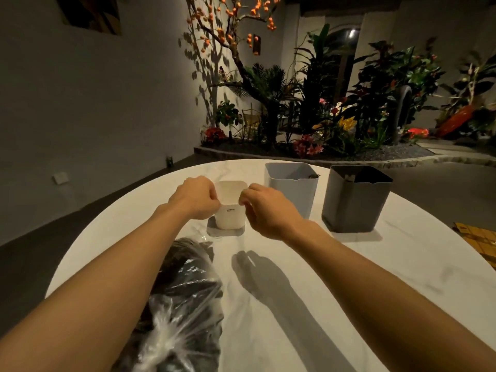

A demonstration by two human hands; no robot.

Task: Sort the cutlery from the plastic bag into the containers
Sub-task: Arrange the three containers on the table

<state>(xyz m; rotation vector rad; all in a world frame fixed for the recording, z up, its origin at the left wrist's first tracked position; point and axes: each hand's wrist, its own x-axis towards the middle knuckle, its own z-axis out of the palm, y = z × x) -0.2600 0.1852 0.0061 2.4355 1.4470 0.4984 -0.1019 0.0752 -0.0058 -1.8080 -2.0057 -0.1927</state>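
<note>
Cutlery lies bagged at 7 o'clock. Your left hand and right hand pinch the rim of the white container, placing it. Next, probably open the plastic bag.

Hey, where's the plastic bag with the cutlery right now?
In the head view, the plastic bag lies at lower left on the white table, under the left forearm, just nearer than the white container held by the left hand and right hand.
</note>
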